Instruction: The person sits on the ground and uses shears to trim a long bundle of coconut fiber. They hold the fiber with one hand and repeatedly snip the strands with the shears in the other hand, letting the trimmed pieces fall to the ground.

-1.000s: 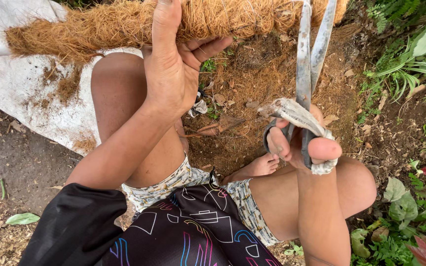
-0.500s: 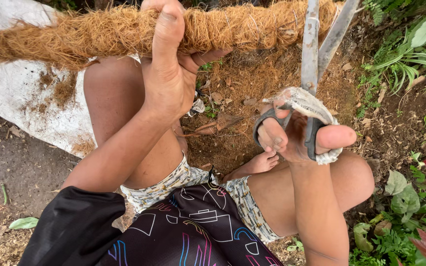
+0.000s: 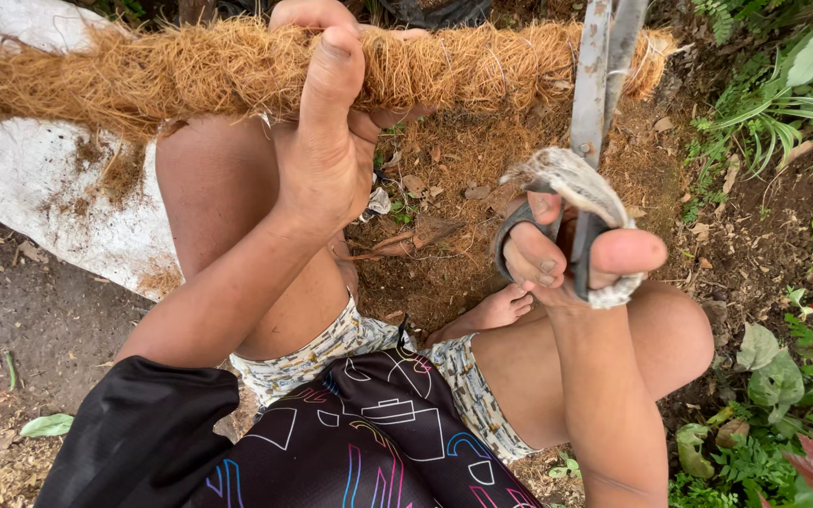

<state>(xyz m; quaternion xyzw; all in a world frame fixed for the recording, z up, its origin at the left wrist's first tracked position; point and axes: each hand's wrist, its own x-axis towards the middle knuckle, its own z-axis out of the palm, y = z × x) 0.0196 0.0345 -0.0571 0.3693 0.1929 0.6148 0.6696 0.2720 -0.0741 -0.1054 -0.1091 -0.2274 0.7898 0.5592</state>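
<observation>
Left hand: my left hand [image 3: 326,160] wraps the coir roll [image 3: 237,66] from below, thumb lying over the top, fingers [image 3: 317,13] curled round the far side and pressed into the fibre.
Right hand: my right hand [image 3: 571,259] holds the shears [image 3: 599,103] at 3 o'clock; thumb and fingers pass through the cloth-wrapped handle loops [image 3: 581,188], drawn close together, blades nearly shut and pointing to 12 o'clock.
Roll position: lying crosswise at 12 o'clock, above my knees, its left end over the white sheet [image 3: 39,207].
Blade contact: the blades cross the roll near its right end; whether they bite into it I cannot tell.
Handling: I judge the roll light, springy and rough, shedding loose strands; not slippery, hard to crush.
Best hold: mid-length, gripped all round, where the bundle looks tightest.
Ground: fibre litter [image 3: 444,179] between my feet.
</observation>
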